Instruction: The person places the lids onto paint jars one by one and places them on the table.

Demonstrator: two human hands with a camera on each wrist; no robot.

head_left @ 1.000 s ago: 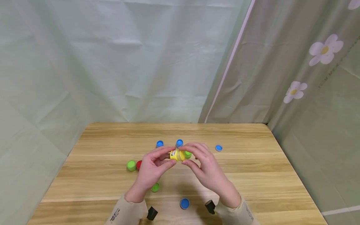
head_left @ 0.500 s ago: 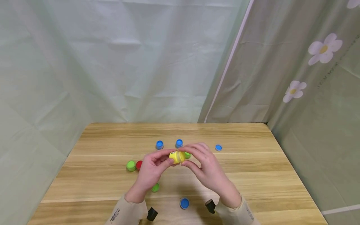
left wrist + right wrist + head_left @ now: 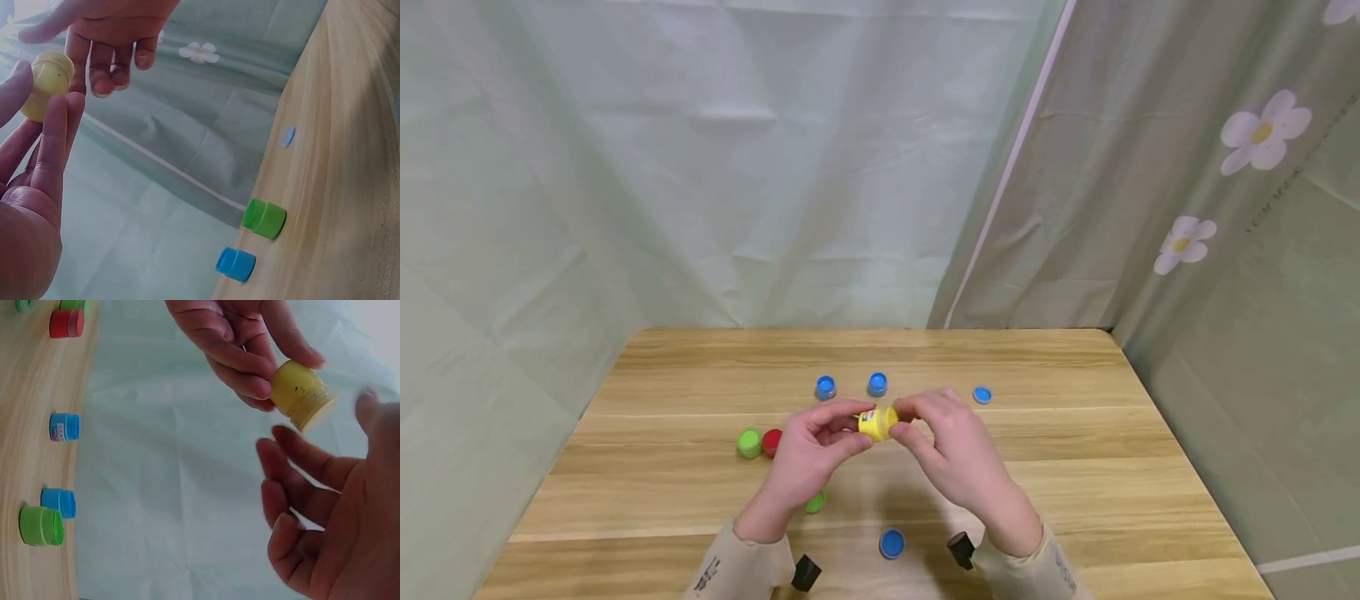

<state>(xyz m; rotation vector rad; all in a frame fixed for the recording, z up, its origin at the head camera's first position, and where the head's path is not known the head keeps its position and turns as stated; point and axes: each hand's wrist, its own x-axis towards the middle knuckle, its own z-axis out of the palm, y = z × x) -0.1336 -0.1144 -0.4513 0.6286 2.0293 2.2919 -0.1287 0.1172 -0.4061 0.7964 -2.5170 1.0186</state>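
Since the earlier frame, both hands have drifted slightly right above the table [image 3: 1075,467], and the green jar behind them is now hidden. Left hand [image 3: 808,450] pinches the yellow jar [image 3: 877,422] between thumb and fingers, held in the air over the table's middle. Right hand [image 3: 951,450] has curled fingers at the jar's cap end; the right wrist view shows them just apart from it. Judged: capping unfinished; loose lids remain, including a blue lid [image 3: 892,542]. Only the right wrist view shows the jar's label.

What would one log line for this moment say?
left hand: pinches yellow jar | right hand: at its lid end, grip unclear | wooden table: loose caps, small jars
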